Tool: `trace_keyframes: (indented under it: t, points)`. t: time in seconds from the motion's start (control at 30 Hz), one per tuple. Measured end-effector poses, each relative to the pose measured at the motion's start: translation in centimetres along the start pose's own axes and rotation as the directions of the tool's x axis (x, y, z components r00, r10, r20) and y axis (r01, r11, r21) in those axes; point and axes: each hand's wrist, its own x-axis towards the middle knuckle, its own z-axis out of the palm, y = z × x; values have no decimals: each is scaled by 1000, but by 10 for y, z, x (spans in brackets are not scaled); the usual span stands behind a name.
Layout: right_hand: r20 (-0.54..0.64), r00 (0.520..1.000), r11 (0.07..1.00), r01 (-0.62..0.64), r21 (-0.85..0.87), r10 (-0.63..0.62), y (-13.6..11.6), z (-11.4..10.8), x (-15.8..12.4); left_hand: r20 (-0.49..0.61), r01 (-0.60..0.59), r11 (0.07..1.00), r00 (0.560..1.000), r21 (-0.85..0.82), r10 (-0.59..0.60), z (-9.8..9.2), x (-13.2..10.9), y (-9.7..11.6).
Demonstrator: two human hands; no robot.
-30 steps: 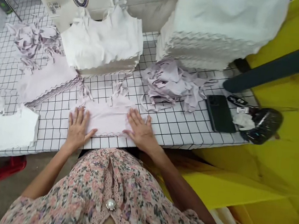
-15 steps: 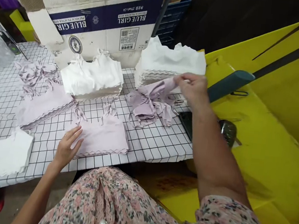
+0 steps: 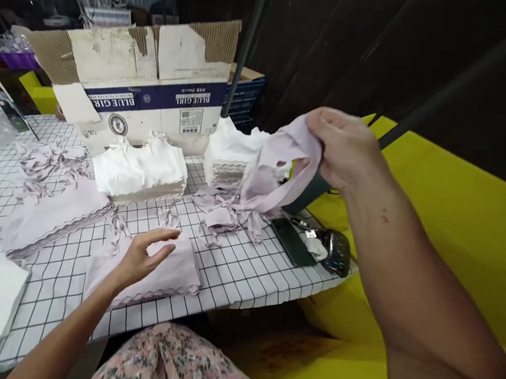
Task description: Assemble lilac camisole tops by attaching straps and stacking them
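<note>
Lifted higher than a moment before, right hand (image 3: pixel 341 147) closed on a lilac fabric piece (image 3: pixel 282 168), above loose lilac scraps (image 3: pixel 228 211) mid-table; left hand (image 3: pixel 144 256) open over a lilac fabric stack (image 3: pixel 158 273) on the grid-printed tabletop (image 3: pixel 242 291), lower center.

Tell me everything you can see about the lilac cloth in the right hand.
This pale lilac cloth is a thin, soft-looking fabric, held up above the table and bunched at the top by the right hand. Below the hand it falls in loose, crumpled folds, and its exact shape is hard to make out. Its lower end hangs over a heap of similar lilac scraps on the black-gridded white table cover; whether it touches them is hard to tell.
</note>
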Motion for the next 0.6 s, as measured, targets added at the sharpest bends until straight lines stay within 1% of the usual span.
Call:
trace_keyframes:
  t: [0.07, 0.1, 0.13, 0.2, 0.27, 0.3, 0.37, 0.43, 0.5, 0.57, 0.6]
  points:
    - [18, 999, 999, -30, 38, 30, -2, 9, -13, 89, 55, 984, 995, -167, -40, 13, 18, 18]
    - [47, 997, 995, -60, 75, 57, -2, 14, -21, 116, 70, 968, 992, -240, -43, 20, 27, 26]
    - [75, 994, 990, -84, 118, 75, -1, 20, -29, 123, 75, 950, 992, -302, -39, 27, 36, 32]
    - [103, 992, 976, -95, 195, 76, 2, 32, -45, 93, 50, 914, 996, -402, -14, 42, 54, 41]
    - [98, 994, 971, -78, 226, 57, 5, 43, -59, 70, 17, 882, 997, -471, 18, 56, 72, 43]
    - [91, 994, 970, -74, 233, 54, 7, 47, -65, 81, 6, 871, 996, -492, 39, 62, 80, 42]
    - [77, 995, 965, -76, 249, 58, 12, 54, -73, 169, 9, 867, 982, -499, 87, 73, 95, 37]
    - [64, 996, 960, -83, 266, 68, 17, 58, -76, 296, 29, 886, 947, -464, 123, 83, 103, 31]
    - [60, 995, 957, -94, 273, 81, 22, 59, -75, 424, 68, 908, 897, -413, 126, 93, 106, 28]
    - [65, 994, 962, -105, 251, 91, 25, 59, -73, 540, 142, 911, 836, -386, 99, 102, 105, 30]
    - [62, 994, 973, -97, 211, 85, 26, 58, -73, 582, 201, 896, 810, -396, 76, 105, 103, 34]
